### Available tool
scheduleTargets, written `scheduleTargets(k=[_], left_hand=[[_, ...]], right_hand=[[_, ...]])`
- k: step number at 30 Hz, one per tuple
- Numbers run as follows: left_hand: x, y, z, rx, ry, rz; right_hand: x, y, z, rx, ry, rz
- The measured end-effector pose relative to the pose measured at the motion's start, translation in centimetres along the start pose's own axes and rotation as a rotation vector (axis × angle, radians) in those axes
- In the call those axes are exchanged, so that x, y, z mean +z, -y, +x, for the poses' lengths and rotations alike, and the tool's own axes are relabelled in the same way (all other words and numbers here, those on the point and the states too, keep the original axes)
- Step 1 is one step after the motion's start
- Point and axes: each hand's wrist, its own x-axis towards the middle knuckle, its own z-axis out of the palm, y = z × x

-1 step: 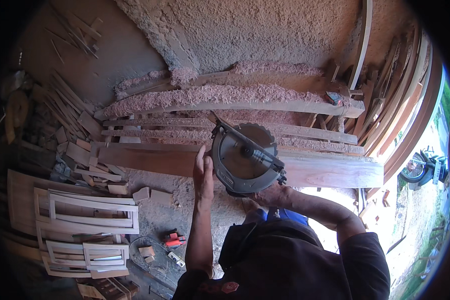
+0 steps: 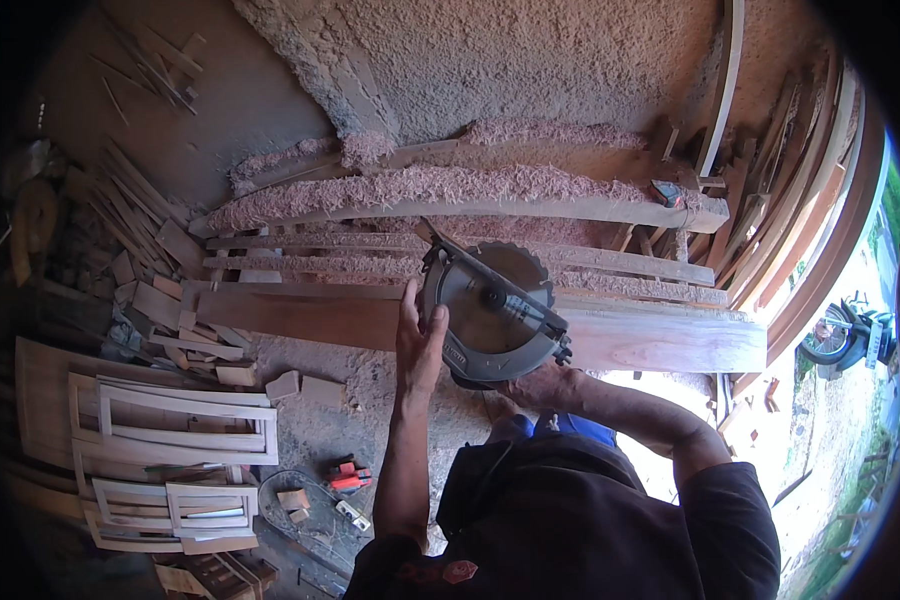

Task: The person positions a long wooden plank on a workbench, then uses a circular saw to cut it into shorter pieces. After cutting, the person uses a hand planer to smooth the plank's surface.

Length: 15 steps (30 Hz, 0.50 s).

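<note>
A grey circular saw (image 2: 478, 330), turned with its toothed blade upward, is held over a long plank (image 2: 650, 340) that lies across the bench rails (image 2: 610, 260). My left hand (image 2: 418, 340) grips the saw's left rim, thumb over the guard. My right hand (image 2: 538, 388) is closed at the saw's lower right, its fingers partly hidden underneath, apparently on the handle. A thick beam (image 2: 590, 210) behind carries pinkish wood shavings.
Pale wooden frames (image 2: 185, 415) are stacked at lower left, below a heap of offcuts (image 2: 165, 305). A red tool (image 2: 350, 480) lies on the floor. Long boards (image 2: 790, 200) lean at the right, near a parked motorcycle (image 2: 850, 340) outside.
My left hand has shifted slightly up and right, its thumb now further over the saw's guard. The saw and my right hand are almost unchanged.
</note>
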Motion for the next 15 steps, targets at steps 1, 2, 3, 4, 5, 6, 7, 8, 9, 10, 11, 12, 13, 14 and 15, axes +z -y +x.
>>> scheduleTargets(k=[1, 2, 3, 4, 5, 6, 7, 8, 9, 10, 11, 12, 13, 14, 15], left_hand=[[1.4, -0.9, -0.1, 0.063, -0.018, 0.18], [2.3, -1.6, -0.1, 0.133, -0.04, 0.359], [2.8, -2.2, 0.0, 0.093, -0.066, 0.278], [3.1, -2.5, 0.1, 0.055, -0.093, 0.198], [3.5, -2.6, 0.6, 0.003, -0.124, 0.11], [3.6, -2.6, 0.6, -0.007, -0.138, 0.173], [3.6, -2.6, 0.6, -0.015, -0.133, 0.171], [3.6, -2.5, 0.6, -0.031, -0.141, 0.162], [3.5, -2.4, 0.6, -0.04, -0.149, 0.152], [3.6, -2.3, 0.7, -0.034, -0.161, 0.156], [3.6, -2.2, 0.6, -0.031, -0.171, 0.161], [3.7, -2.1, 0.6, -0.03, -0.18, 0.169], [3.7, -2.0, 0.6, -0.025, -0.187, 0.188], [3.8, -1.9, 0.6, -0.025, -0.192, 0.211], [3.8, -1.9, 0.6, -0.034, -0.201, 0.233]], right_hand=[[-0.3, 0.1, -0.2, -0.009, -0.026, 0.019], [-0.6, 0.3, -0.5, -0.011, -0.029, 0.045], [-1.1, 0.6, -1.0, -0.015, -0.028, 0.076], [-1.9, 1.3, -2.4, -0.003, 0.075, 0.092], [-2.6, 1.0, -3.0, 0.11, 0.074, 0.369], [-3.3, 1.4, -4.3, 0.214, 0.07, 0.643], [-3.9, 1.9, -5.7, 0.279, 0.047, 0.893], [-4.1, 2.7, -7.0, 0.561, 0.04, 1.357], [-4.1, 2.4, -7.4, 0.594, 0.043, 1.818], [-4.0, 1.4, -7.5, 0.554, 0.06, 2.279], [-3.9, 0.7, -7.8, 0.399, 0.074, 2.792], [-3.6, 0.5, -7.9, 0.594, 0.007, 2.666], [-3.3, 0.2, -7.8, 0.678, -0.006, 2.632], [-3.1, 0.2, -7.6, 0.675, -0.026, 2.654], [-2.9, 0.2, -7.4, 0.675, -0.037, 2.697]])
